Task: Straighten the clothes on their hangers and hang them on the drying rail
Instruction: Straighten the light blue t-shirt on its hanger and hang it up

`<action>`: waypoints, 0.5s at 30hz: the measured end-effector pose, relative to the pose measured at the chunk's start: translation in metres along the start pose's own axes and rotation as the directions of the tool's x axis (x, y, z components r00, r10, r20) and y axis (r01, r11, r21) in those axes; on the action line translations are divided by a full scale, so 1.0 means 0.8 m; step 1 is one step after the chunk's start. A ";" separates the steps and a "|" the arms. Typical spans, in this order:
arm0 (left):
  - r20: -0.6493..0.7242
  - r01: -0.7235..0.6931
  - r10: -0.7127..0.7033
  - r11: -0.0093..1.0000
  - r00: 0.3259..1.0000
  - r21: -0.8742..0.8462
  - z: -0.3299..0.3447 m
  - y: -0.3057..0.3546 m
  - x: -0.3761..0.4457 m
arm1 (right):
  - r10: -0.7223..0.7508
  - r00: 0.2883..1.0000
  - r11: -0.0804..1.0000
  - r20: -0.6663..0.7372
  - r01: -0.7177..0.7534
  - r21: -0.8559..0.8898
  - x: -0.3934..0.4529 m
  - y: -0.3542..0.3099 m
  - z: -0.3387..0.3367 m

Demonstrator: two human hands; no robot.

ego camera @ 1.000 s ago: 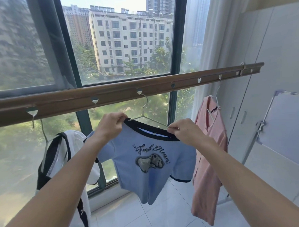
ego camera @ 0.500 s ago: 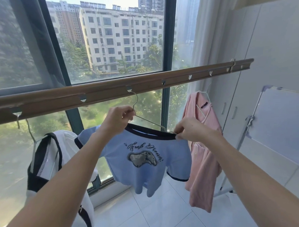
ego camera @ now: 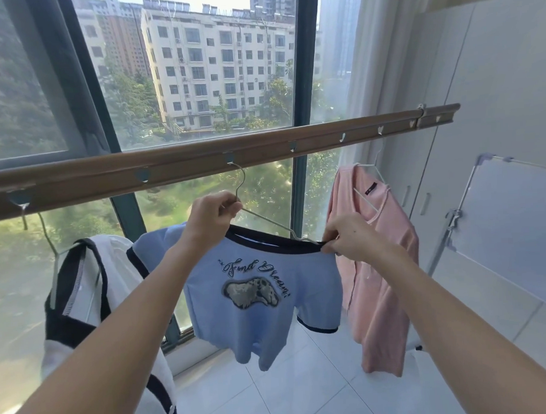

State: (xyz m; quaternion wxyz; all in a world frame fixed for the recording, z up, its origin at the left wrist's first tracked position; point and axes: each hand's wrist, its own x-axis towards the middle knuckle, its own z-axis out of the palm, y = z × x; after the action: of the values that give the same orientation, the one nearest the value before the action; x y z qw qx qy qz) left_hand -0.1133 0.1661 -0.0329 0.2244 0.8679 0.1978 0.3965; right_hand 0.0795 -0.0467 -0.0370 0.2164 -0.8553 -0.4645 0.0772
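**Blue shirt on the rail, both hands at its collar**

The blue shirt (ego camera: 257, 298) hangs from a wire hanger (ego camera: 267, 221) whose hook sits in a notch of the brown rail (ego camera: 176, 168), about midway along it. The left hand (ego camera: 214, 214) grips the hanger's neck together with the left end of the dark collar; the right hand (ego camera: 349, 238) pinches the collar's right end, just where the hanger's arm runs into the cloth (the shirt sits skewed, left shoulder higher).

To the right, the pink shirt (ego camera: 377, 265) hangs from its own hanger further along the rail, its near edge just beside the right hand's knuckles. To the left, the black and white top (ego camera: 84, 296) hangs close to the blue sleeve. Between the garments the gaps are narrow; below their hems the white tiled floor (ego camera: 304, 387) lies open. At far right a folded drying frame (ego camera: 491, 222) leans by the white cupboards (ego camera: 479, 88).
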 end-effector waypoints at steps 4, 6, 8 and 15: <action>0.019 0.006 -0.006 1.000 1.000 -0.020 0.004 0.003 0.000 | -0.011 0.998 1.000 -0.057 0.012 0.010 0.006 0.004 0.002; 0.029 0.004 -0.003 1.000 1.000 -0.013 0.005 0.004 0.003 | -0.023 0.998 0.999 -0.066 0.021 -0.026 0.009 0.005 0.000; 0.032 0.008 -0.008 1.000 0.999 -0.001 0.006 0.005 0.006 | -0.036 0.994 0.999 -0.103 0.033 -0.032 0.012 0.002 -0.005; 0.044 -0.009 0.008 1.000 0.999 0.017 0.009 0.014 0.008 | -0.166 0.939 0.972 -0.303 0.207 0.109 0.024 -0.056 -0.020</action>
State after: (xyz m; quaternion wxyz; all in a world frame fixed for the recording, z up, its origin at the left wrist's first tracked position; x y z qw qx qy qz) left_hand -0.1019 0.1590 -0.0269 0.2196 0.8791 0.1924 0.3767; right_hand 0.0614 -0.0139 -0.0013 0.3477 -0.7922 -0.5001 -0.0384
